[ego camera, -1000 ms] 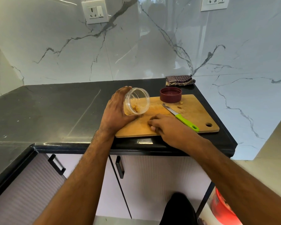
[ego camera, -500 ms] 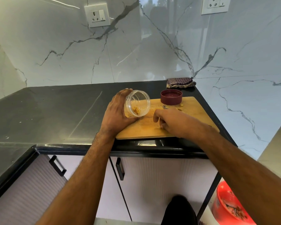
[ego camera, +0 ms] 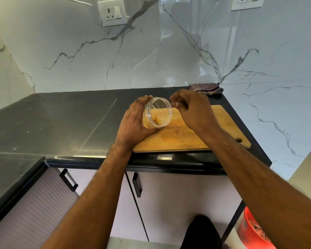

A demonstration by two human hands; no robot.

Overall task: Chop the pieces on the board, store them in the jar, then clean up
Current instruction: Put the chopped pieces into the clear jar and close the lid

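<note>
On the bench's cutting board (ego camera: 187, 139), left hand (ego camera: 133, 123) grips the tilted jar (ego camera: 157, 112) holding few pieces, right hand (ego camera: 192, 108) pinches at its mouth, contents unseen; tilt risks spilling stored pieces.

A single head-worn camera looks forward and down from above the counter (ego camera: 61, 123) edge, close enough that both forearms fill the near frame (wide-angle, so the far marble wall (ego camera: 169, 51) bows), cupboard doors (ego camera: 178, 194) below.
</note>
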